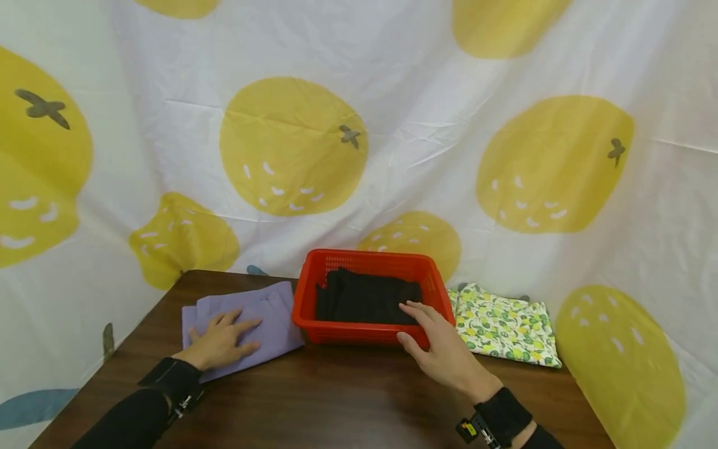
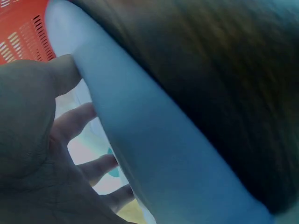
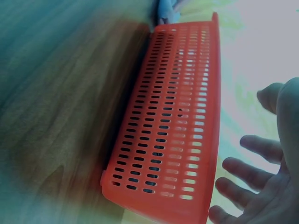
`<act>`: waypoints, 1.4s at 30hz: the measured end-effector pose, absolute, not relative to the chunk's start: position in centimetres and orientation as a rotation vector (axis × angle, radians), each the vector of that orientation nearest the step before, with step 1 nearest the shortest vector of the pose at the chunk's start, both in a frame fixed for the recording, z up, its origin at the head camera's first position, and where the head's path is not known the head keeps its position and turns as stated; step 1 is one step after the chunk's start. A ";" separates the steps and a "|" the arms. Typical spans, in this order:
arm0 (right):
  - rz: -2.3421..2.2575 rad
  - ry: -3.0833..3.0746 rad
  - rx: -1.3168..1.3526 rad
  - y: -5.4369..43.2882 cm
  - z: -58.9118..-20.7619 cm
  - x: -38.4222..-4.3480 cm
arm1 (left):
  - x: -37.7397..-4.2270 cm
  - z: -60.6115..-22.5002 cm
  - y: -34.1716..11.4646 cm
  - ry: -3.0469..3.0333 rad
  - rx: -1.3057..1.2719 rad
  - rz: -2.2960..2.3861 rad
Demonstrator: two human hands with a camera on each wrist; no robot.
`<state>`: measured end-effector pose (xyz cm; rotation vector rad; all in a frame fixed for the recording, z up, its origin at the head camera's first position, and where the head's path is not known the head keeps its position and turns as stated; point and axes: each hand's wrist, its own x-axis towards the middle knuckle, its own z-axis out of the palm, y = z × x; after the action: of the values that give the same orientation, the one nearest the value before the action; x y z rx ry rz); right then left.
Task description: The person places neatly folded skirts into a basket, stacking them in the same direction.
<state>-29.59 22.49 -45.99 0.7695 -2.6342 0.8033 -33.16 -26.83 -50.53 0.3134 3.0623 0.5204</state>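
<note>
A white cloth (image 1: 409,81) is hanging behind and to both sides of a dark brown, wood-grained table (image 1: 336,399), displaying large printed yellow fruits (image 1: 294,146) and grey-blue leaves (image 1: 36,406). Creases (image 1: 432,156) are running across the cloth, some catching bright glints, while the table is giving off a soft, pale sheen.

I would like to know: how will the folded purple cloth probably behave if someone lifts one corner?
The purple cloth would probably droop and open out, since it lies in loose, overlapping folds. It looks unlikely to roll, as it lies flat on the table. It seems likely to crease rather than break, because fold lines show on it.
</note>
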 end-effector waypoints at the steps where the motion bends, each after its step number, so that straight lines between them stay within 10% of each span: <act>1: 0.790 -2.640 0.779 22.4 -46.0 -29.4 | -33.2 -50.6 -27.0 3.048 0.306 0.512; 42: 0.555 -2.748 1.373 15.6 -49.6 -25.9 | -25.6 -51.0 -27.2 2.851 0.907 0.633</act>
<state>-25.95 15.63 -49.55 1.3728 -2.7481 0.5553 -25.59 -27.17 -50.97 0.9074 2.8507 0.6325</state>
